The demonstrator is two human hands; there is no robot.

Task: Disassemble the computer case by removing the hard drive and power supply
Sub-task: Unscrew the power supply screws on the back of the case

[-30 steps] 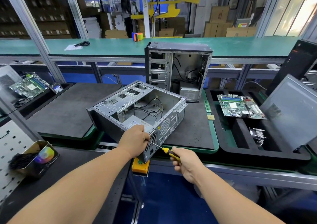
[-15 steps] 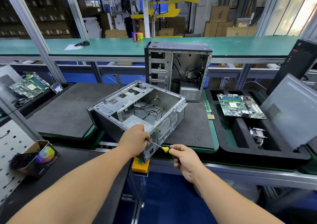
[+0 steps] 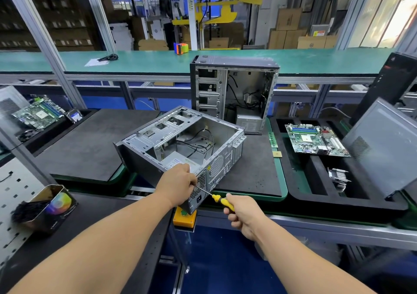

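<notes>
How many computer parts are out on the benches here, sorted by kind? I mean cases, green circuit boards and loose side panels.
Computer cases: 2 (one lying open, one standing behind it)
Green circuit boards: 2 (right tray, far left)
Loose grey side panels: 2 (right, far left)
Total: 6

At centre, an open computer case (image 3: 180,145) lies on its side on the dark mat of the desk (image 3: 85,145), its power supply (image 3: 180,161) at the near corner. The left hand (image 3: 179,185) grips that corner. At 4 o'clock from it, the right hand (image 3: 244,212) holds a yellow-handled screwdriver (image 3: 216,198), tip against the case's rear. A second case (image 3: 234,93) stands upright at 12 o'clock; a motherboard (image 3: 314,140) lies at 3 o'clock.
</notes>
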